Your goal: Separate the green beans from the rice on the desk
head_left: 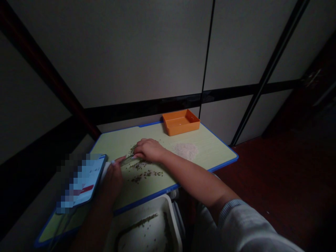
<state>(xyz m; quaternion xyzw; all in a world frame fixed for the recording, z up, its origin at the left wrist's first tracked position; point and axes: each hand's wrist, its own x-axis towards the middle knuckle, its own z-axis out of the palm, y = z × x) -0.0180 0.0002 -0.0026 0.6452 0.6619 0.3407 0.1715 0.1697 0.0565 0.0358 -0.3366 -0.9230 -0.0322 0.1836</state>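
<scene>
Both hands meet over a pale green tabletop [210, 147] with a blue edge. A thin, flat, greyish strip [127, 160] runs between them; its exact kind is unclear in the dim light. My left hand [114, 178] pinches its left end, and my right hand [149, 149] is closed at its right end, knuckles up. Small dark grains [147, 174] lie scattered in front of my right hand, with more [132, 149] beside its fingers. To the right of my right wrist spreads a thin heap of pale grains [186, 150].
An orange open box [181, 124] stands at the table's back edge by the panelled wall [147, 52]. At the left leans a tablet-like screen [89, 182], partly blurred. Below the front edge is a white tub [168, 206] with dark grains inside.
</scene>
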